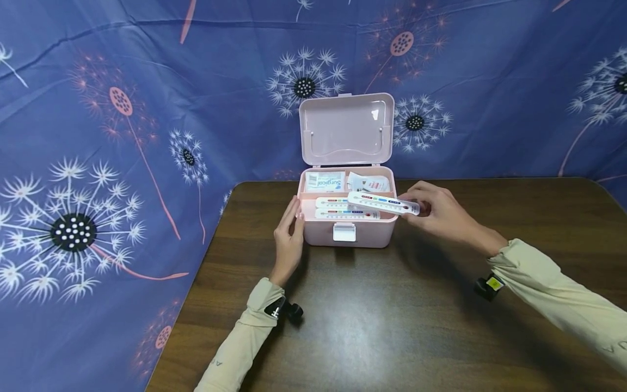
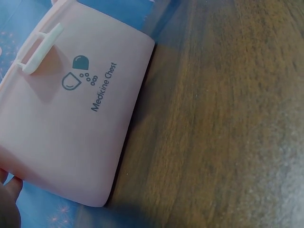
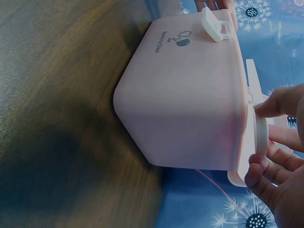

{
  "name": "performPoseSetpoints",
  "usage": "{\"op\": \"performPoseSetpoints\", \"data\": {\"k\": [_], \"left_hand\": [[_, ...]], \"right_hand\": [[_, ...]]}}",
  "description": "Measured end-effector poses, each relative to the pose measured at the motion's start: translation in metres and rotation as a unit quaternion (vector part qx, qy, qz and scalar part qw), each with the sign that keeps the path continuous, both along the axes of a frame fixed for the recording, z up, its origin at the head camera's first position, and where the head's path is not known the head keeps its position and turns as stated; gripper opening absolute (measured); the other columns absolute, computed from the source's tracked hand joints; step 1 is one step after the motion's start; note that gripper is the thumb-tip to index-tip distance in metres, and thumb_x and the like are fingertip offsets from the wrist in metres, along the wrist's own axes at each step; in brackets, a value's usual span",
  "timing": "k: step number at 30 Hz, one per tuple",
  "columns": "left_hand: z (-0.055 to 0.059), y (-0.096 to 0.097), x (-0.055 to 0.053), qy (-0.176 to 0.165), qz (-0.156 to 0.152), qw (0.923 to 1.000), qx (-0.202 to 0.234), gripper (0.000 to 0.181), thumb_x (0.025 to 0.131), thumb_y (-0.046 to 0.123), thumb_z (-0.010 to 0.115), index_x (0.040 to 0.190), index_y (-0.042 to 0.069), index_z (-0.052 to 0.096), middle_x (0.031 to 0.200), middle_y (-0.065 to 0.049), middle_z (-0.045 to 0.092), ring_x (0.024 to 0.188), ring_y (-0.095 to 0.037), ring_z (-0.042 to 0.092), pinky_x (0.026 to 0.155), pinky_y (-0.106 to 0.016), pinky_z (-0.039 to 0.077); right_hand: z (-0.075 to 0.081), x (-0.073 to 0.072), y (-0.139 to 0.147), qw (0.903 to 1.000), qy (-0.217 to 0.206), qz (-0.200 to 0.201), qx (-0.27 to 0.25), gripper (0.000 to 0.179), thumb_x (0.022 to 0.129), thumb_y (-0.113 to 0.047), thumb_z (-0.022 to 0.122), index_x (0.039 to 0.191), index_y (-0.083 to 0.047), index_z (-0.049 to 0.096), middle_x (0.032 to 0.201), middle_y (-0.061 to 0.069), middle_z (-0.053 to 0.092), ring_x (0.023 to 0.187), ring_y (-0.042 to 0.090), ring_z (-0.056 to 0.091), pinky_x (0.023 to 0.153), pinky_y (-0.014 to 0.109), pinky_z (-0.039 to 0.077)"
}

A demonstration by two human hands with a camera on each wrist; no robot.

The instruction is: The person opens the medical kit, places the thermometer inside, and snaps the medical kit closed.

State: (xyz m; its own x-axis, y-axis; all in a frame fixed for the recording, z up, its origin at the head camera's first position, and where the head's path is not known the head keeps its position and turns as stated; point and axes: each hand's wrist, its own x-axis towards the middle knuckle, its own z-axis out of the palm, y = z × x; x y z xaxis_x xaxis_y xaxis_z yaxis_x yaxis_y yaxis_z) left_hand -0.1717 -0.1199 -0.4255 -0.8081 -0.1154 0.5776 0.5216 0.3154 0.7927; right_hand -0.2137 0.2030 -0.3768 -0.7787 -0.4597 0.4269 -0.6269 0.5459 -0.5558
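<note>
A pink medicine chest [image 1: 369, 235] stands on the table with its lid raised. Over its right rim my right hand [image 1: 443, 212] pinches one end of a white thermometer case [image 1: 384, 203], which has a coloured scale. Two similar cases lie in the front compartment: a front one [image 1: 343, 214] and one behind it [image 1: 329, 202], partly covered by the held case. My left hand [image 1: 288, 242] rests against the chest's left side, fingers fairly straight. From the right wrist view, thumb and fingers grip the held case [image 3: 261, 132] from both sides.
Behind a divider, the back compartment holds a packet marked Surgical [image 1: 325, 182] and another white packet [image 1: 368, 183]. The raised lid [image 1: 346, 130] leans back near a blue dandelion-print cloth [image 1: 235, 76]. A white latch [image 1: 344, 232] hangs at the chest's front, above the brown wooden table [image 1: 343, 337].
</note>
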Motion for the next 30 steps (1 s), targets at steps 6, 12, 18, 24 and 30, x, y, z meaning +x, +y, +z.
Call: {"op": "performPoseSetpoints", "data": {"k": [6, 12, 18, 24, 30], "left_hand": [[0.002, 0.0, -0.001, 0.004, 0.0, 1.0, -0.001, 0.036, 0.095, -0.002, 0.049, 0.13, -0.013, 0.048, 0.14, -0.02, 0.044, 0.131, -0.037, 0.039, 0.108, -0.04, 0.031], [0.002, 0.0, 0.0, -0.001, 0.003, 1.0, -0.004, 0.037, 0.095, -0.003, 0.049, 0.13, -0.012, 0.048, 0.14, -0.019, 0.044, 0.131, -0.035, 0.039, 0.109, -0.039, 0.03], [0.001, 0.0, 0.0, -0.003, 0.003, 1.0, -0.006, 0.037, 0.095, -0.003, 0.049, 0.13, -0.012, 0.048, 0.14, -0.02, 0.044, 0.131, -0.036, 0.039, 0.109, -0.039, 0.03], [0.0, 0.001, 0.0, 0.0, 0.002, 1.0, -0.004, 0.036, 0.095, -0.003, 0.049, 0.13, -0.013, 0.048, 0.139, -0.02, 0.045, 0.131, -0.036, 0.039, 0.108, -0.042, 0.03], [0.001, 0.001, 0.0, 0.003, 0.004, 1.0, -0.008, 0.036, 0.095, -0.003, 0.049, 0.13, -0.013, 0.048, 0.139, -0.02, 0.045, 0.131, -0.036, 0.039, 0.108, -0.042, 0.03]], "right_hand": [[0.0, -0.005, -0.007, 0.9999, -0.007, 0.009, -0.002, 0.029, 0.076, -0.003, 0.072, 0.105, -0.001, 0.07, 0.093, 0.002, 0.056, 0.064, 0.017, 0.044, 0.053, 0.023, 0.034], [0.002, -0.01, -0.013, 0.9998, -0.008, 0.02, -0.004, 0.031, 0.076, -0.003, 0.072, 0.107, -0.002, 0.071, 0.09, 0.002, 0.056, 0.065, 0.013, 0.043, 0.054, 0.022, 0.033], [0.001, -0.014, -0.019, 0.9996, -0.012, 0.025, 0.009, 0.032, 0.076, -0.004, 0.073, 0.107, -0.003, 0.071, 0.092, 0.003, 0.056, 0.065, 0.013, 0.043, 0.054, 0.023, 0.033], [-0.001, -0.017, -0.022, 0.9993, -0.008, 0.035, 0.01, 0.032, 0.075, -0.003, 0.073, 0.108, -0.001, 0.07, 0.091, 0.004, 0.055, 0.063, 0.012, 0.042, 0.054, 0.024, 0.033], [-0.003, -0.02, -0.024, 0.9992, -0.007, 0.04, 0.005, 0.033, 0.075, -0.005, 0.075, 0.107, -0.002, 0.071, 0.089, 0.004, 0.055, 0.063, 0.013, 0.042, 0.055, 0.024, 0.031]]}}
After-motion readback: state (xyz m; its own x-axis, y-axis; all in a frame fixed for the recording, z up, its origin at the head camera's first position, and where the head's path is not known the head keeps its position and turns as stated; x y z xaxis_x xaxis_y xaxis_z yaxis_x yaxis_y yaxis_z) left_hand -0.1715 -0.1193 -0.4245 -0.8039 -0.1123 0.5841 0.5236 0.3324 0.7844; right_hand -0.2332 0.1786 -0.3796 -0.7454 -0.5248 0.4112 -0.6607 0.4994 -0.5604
